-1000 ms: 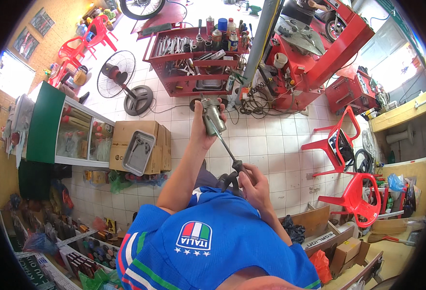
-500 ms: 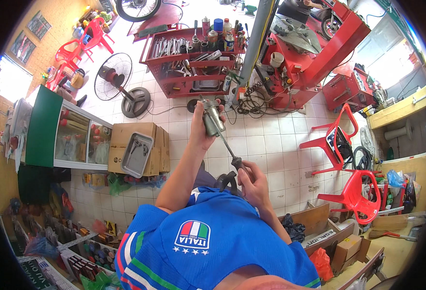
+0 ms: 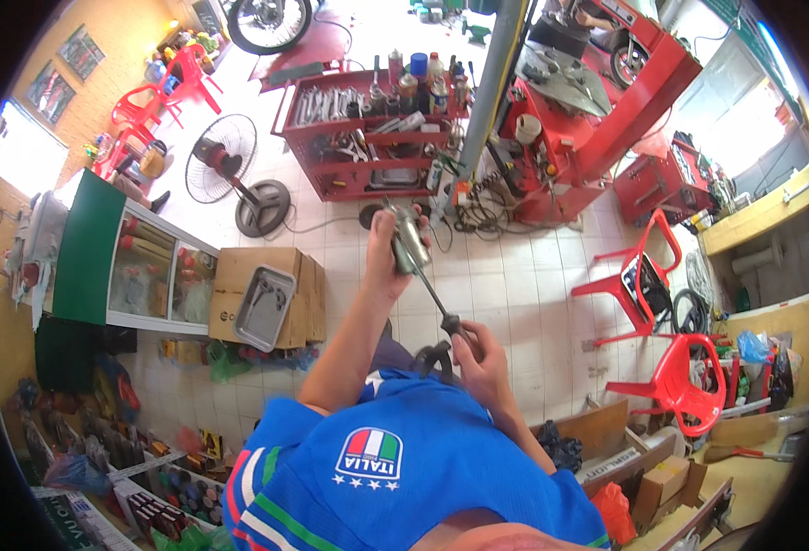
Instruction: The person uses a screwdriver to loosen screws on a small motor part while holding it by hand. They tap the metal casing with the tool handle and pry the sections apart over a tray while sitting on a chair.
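Observation:
In front of my body my left hand (image 3: 385,262) is wrapped round a silver cylindrical metal part (image 3: 413,246), fingers on its far side and thumb on the near-left. My right hand (image 3: 486,365), lower and to the right, grips the black handle of a screwdriver (image 3: 436,301). The long shaft slants up and left to the near end of the metal part. Whether the tip touches a screw is hidden by the part and my fingers. Beside my right hand, at my shirt hem, a dark curved loop (image 3: 434,356) shows.
Ahead stands a red tool trolley (image 3: 317,147) with wrenches and spray cans. Left are a floor fan (image 3: 221,158), a cardboard box (image 3: 232,275) with a metal tray (image 3: 267,308) and a glass cabinet (image 3: 143,266). A red lift machine (image 3: 565,156) and red chairs (image 3: 685,386) stand right.
The whole scene sits slightly lower in the picture. Both hands keep their grips; the metal part and screwdriver have shifted only a little.

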`<state>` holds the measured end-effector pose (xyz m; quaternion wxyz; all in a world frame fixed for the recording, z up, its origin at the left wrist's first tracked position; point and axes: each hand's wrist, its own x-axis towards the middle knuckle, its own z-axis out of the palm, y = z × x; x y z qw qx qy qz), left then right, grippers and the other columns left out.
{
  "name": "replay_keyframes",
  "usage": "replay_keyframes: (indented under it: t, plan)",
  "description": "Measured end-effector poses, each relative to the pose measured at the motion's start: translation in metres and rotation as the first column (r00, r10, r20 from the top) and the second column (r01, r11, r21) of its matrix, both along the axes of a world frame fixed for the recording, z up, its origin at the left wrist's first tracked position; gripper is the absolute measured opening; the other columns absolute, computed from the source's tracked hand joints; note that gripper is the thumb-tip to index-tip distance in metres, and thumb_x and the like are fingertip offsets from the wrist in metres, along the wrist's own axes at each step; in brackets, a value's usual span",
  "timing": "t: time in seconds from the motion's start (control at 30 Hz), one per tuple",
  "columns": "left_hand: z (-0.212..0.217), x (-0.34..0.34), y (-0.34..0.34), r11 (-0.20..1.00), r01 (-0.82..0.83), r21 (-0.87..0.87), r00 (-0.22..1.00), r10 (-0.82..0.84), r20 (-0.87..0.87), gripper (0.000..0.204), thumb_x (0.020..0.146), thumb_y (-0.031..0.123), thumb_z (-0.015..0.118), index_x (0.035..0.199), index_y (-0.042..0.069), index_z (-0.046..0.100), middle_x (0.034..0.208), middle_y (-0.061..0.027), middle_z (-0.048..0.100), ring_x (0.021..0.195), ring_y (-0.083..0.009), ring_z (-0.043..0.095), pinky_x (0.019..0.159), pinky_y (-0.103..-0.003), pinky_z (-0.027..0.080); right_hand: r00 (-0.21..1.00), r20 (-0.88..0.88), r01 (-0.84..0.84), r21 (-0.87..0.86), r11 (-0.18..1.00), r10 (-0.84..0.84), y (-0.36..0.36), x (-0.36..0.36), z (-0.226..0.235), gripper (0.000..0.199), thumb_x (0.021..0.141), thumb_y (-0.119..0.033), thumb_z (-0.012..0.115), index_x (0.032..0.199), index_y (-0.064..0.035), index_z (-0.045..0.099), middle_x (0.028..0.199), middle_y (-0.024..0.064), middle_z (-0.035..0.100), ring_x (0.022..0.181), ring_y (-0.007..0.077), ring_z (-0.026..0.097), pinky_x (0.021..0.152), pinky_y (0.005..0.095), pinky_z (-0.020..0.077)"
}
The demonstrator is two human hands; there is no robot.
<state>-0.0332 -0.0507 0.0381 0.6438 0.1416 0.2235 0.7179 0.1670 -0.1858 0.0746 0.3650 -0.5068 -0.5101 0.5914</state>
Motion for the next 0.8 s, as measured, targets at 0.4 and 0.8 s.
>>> replay_keyframes:
  t: [0.4,0.8]
  plan:
    - [0.014,-0.004,-0.007,0.996,0.003,-0.084,0.978,-0.020,-0.207,0.043,0.086,0.016,0.075,0.115,0.010,0.044,0.118,-0.0132,0.061,0.100,-0.0240,0.064,0.068,-0.038,0.063,0.973,-0.096,-0.228,-0.282,0.932,0.208,0.014,0.005,-0.024,0.032,0.095,-0.023,0.066,0.116,0.0006,0.061,0.081,0.0014,0.060,0.061,0.0076,0.053,0.054,0.0242,0.0437]
    - [0.003,0.000,-0.010,0.991,0.064,-0.121,0.970,-0.090,-0.227,0.046,0.085,0.013,0.074,0.116,0.011,0.040,0.121,-0.0137,0.060,0.095,-0.0264,0.066,0.067,-0.041,0.062,0.939,-0.150,-0.340,-0.278,0.899,0.309,0.022,0.023,-0.009,0.025,0.096,-0.024,0.065,0.109,-0.0036,0.056,0.073,0.0006,0.057,0.056,0.0095,0.052,0.050,0.0247,0.0413]
